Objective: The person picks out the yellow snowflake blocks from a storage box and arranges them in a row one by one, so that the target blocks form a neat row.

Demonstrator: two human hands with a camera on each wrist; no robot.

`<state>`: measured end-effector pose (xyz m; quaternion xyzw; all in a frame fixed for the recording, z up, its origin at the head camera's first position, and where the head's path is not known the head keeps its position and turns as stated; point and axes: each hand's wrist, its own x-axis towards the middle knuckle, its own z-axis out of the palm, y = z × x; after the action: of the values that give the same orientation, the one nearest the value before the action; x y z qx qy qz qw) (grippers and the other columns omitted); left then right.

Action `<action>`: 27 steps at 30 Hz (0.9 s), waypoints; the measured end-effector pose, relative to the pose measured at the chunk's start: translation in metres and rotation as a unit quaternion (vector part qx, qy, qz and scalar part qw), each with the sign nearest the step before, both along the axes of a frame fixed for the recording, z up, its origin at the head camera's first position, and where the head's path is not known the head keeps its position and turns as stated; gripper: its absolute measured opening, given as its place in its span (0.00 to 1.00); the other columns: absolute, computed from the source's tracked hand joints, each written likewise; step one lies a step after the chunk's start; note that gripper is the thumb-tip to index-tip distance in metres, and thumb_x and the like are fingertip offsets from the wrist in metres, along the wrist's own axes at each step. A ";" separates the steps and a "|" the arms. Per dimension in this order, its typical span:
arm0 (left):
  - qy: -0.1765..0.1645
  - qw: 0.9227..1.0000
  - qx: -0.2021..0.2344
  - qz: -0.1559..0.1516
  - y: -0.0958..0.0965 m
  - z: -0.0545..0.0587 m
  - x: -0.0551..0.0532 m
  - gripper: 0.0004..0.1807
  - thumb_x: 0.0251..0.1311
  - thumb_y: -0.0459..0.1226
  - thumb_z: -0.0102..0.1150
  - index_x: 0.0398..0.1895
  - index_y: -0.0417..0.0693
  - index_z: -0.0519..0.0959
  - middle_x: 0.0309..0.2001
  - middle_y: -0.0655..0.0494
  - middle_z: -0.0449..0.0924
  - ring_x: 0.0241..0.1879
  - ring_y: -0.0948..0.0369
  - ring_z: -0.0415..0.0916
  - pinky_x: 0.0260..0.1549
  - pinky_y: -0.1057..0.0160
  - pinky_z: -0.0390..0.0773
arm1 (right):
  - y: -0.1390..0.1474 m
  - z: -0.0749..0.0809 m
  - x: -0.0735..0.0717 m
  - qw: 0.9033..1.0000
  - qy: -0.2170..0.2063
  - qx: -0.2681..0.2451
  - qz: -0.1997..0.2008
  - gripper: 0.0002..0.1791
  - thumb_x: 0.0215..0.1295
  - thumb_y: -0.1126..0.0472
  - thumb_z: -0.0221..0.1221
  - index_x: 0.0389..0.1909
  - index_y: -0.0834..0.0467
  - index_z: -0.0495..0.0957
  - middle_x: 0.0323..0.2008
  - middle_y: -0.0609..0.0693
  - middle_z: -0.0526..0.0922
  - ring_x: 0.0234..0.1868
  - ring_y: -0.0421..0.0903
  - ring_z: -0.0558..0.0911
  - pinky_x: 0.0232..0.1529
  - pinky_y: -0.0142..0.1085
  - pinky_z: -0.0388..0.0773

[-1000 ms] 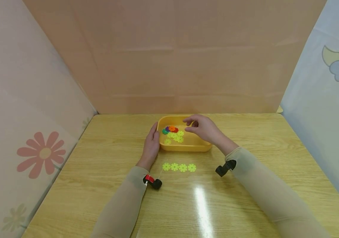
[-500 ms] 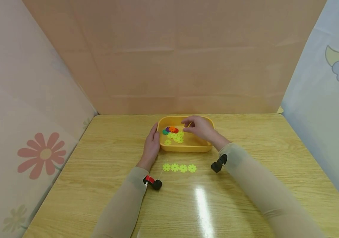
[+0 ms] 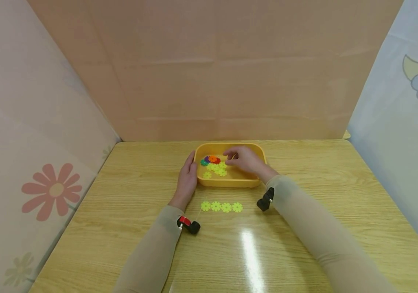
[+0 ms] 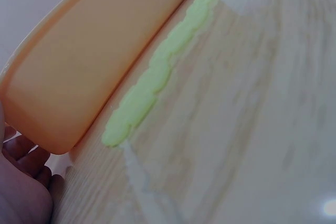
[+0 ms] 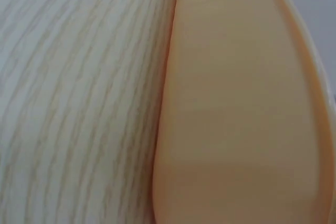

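Note:
My left hand (image 3: 186,181) holds the yellow tray (image 3: 227,183) at its left end; in the left wrist view its bent fingers (image 4: 34,161) lie against the tray's outer wall. Over the tray's inside, my right hand (image 3: 244,158) hangs with thumb and forefinger bent and a gap between them, beside the yellow-green snowflake discs (image 3: 222,172). No piece shows in that grip. Orange (image 3: 213,159), red, purple and teal discs lie bunched behind them. In front of the tray, several yellow-green discs (image 3: 215,206) form a straight row on the table.
A wood-grain table (image 3: 139,195) carries everything. A tan panel (image 3: 209,81) stands along its back edge, with patterned walls at left and right. The right wrist view shows only the tray's outer wall (image 5: 236,103) and table surface.
My right hand has shifted slightly downward and left inside the tray, closer to the yellow-green discs, its forearm following. The left hand, the tray and the row of discs stay put.

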<state>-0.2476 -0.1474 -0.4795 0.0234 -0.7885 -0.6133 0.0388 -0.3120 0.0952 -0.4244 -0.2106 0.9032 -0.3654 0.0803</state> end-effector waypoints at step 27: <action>0.006 1.000 -0.001 -0.001 -0.002 0.001 0.001 0.34 0.88 0.53 0.36 0.92 0.60 0.55 0.88 0.59 0.56 0.87 0.55 0.50 0.84 0.47 0.53 | -0.003 -0.011 -0.010 0.998 -0.028 0.036 0.036 0.19 0.77 0.64 0.68 0.65 0.64 0.86 0.49 0.56 0.88 0.50 0.53 0.82 0.64 0.50 0.79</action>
<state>-0.2464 -0.1492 -0.4785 0.0188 -0.7889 -0.6127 0.0429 -0.3223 0.0917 -0.4357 -0.2291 0.9050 -0.3354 0.1263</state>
